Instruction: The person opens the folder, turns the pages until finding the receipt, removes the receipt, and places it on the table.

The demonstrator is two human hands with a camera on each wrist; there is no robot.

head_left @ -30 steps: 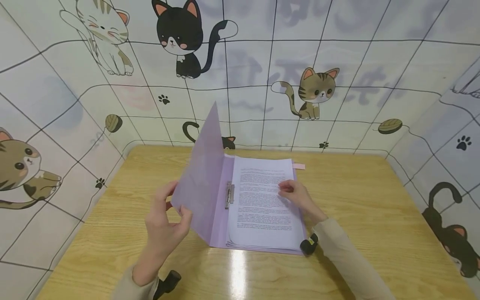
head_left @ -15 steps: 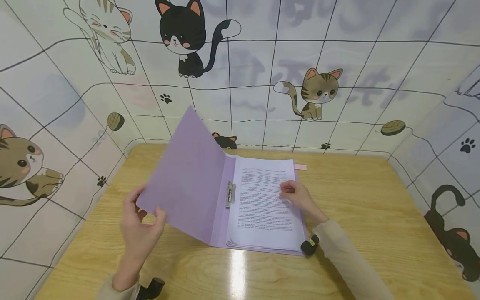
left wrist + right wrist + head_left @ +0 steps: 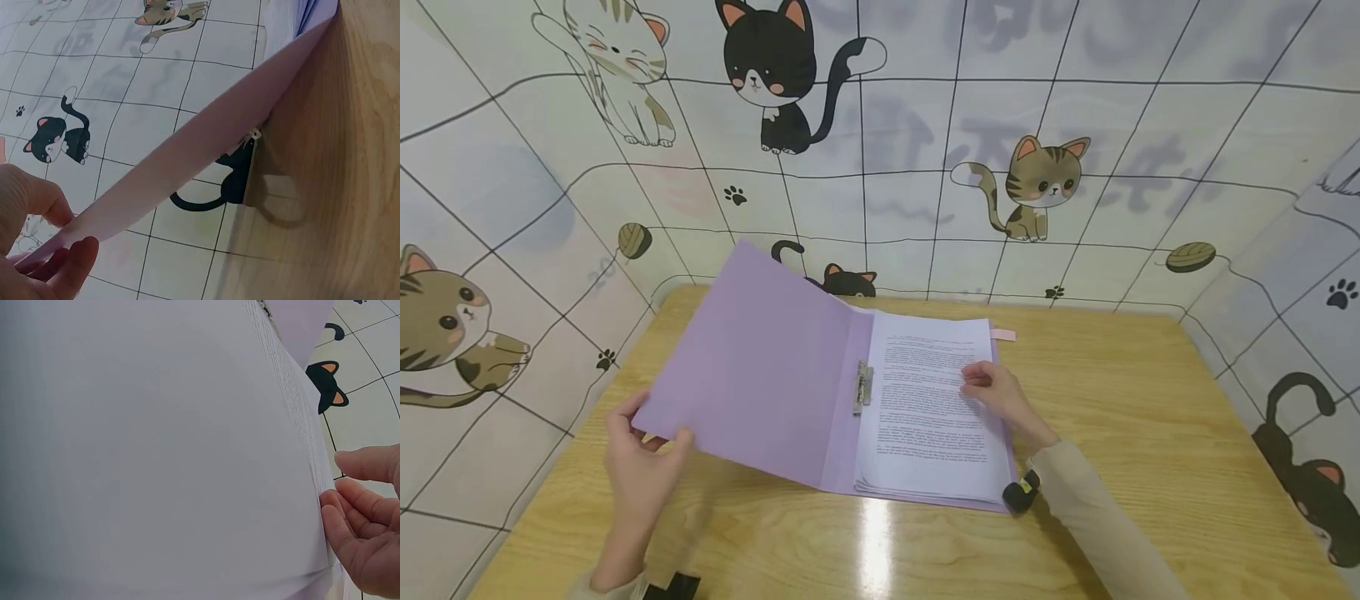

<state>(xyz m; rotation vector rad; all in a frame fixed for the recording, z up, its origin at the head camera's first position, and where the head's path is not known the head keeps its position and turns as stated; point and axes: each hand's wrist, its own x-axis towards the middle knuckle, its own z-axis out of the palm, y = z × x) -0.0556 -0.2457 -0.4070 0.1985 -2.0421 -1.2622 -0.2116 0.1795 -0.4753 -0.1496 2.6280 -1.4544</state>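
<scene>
A purple folder [image 3: 752, 375] lies spread on the table, its front cover raised at a slant to the left. My left hand [image 3: 643, 467] grips the cover's lower left corner between thumb and fingers; the left wrist view shows that cover [image 3: 187, 156] nearly edge-on. Inside the folder, a stack of printed sheets [image 3: 925, 417] lies on the right side beside a metal clip [image 3: 862, 387]. My right hand [image 3: 1000, 396] rests at the right part of the stack. In the right wrist view its thumb and fingers [image 3: 369, 550] are apart, with the fingers touching the paper's edge.
A pink tab [image 3: 1003, 335] sticks out past the folder's upper right edge. The wooden table [image 3: 1150, 433] meets walls covered in cat-print sheeting [image 3: 910, 208]. Small black cameras [image 3: 1021, 492] are strapped at the wrists.
My left hand has moved left and down, swinging the folder's cover from nearly upright to a wider, lower slant. The right hand has stayed at the papers.
</scene>
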